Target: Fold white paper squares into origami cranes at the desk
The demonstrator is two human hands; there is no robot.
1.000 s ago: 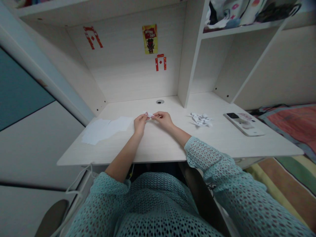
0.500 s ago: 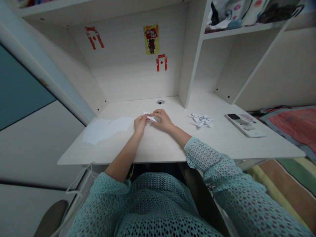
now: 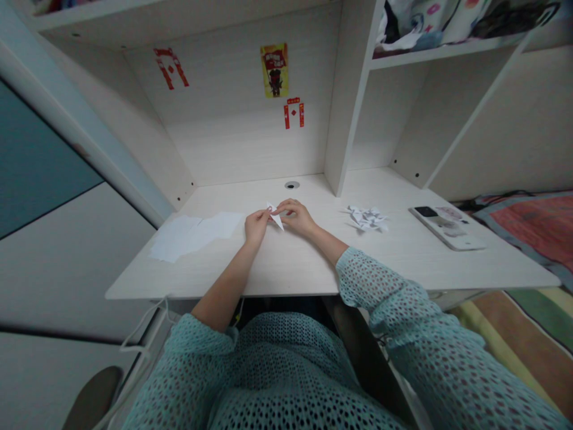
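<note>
A small folded piece of white paper [image 3: 274,217], narrow and pointed, is held just above the pale desk [image 3: 313,263] between my two hands. My left hand [image 3: 255,226] pinches its left side with curled fingers. My right hand [image 3: 296,216] grips its upper right part, fingers bent over it. The paper's point slants down toward me between the two hands. Both forearms rest on the desk.
Flat white paper sheets [image 3: 192,235] lie to the left. A heap of small folded paper shapes [image 3: 366,217] sits to the right, and a phone [image 3: 449,228] lies beyond it. A cable hole [image 3: 292,185] is behind my hands; a shelf divider [image 3: 347,101] stands at the back.
The folded paper has turned between my fingers: it lay flatter and mostly hidden, and now its pointed end hangs down toward me. Both hands stay at the same spot.
</note>
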